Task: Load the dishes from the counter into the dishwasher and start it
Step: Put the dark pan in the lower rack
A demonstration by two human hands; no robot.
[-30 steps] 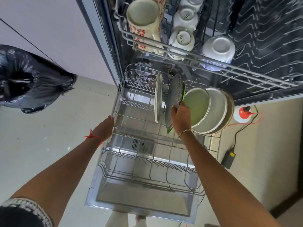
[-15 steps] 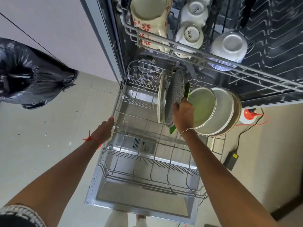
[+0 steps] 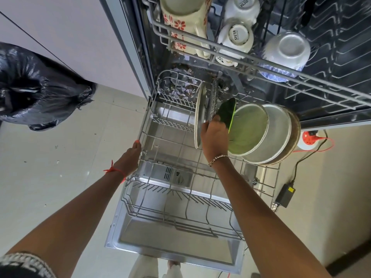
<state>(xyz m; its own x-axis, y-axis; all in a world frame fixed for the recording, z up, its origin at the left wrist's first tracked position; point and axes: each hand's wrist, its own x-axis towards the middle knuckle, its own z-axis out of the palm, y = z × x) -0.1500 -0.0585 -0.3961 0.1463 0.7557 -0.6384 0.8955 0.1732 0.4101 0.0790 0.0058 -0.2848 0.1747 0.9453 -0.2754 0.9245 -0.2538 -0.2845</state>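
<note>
The dishwasher's lower rack (image 3: 180,215) is pulled out over the open door (image 3: 172,245). At its back stand a white plate (image 3: 199,117) and a speckled grey plate (image 3: 213,101), both on edge. My right hand (image 3: 215,137) grips the lower edge of a dark plate with a bright green rim (image 3: 226,113), which tilts right against a pale green plate (image 3: 249,131) and metal pans (image 3: 278,135). My left hand (image 3: 130,157) holds the rack's left rim.
The upper rack (image 3: 261,62) holds a floral mug (image 3: 184,19), white cups (image 3: 237,37) and a bowl (image 3: 287,49). A black bin bag (image 3: 30,87) sits on the floor at left. An orange socket (image 3: 310,137), cable and power adapter (image 3: 285,194) lie at right.
My right hand has tipped the green-rimmed plate rightward, away from the speckled plate, which now stands edge-on. My left hand stays on the rack's rim.
</note>
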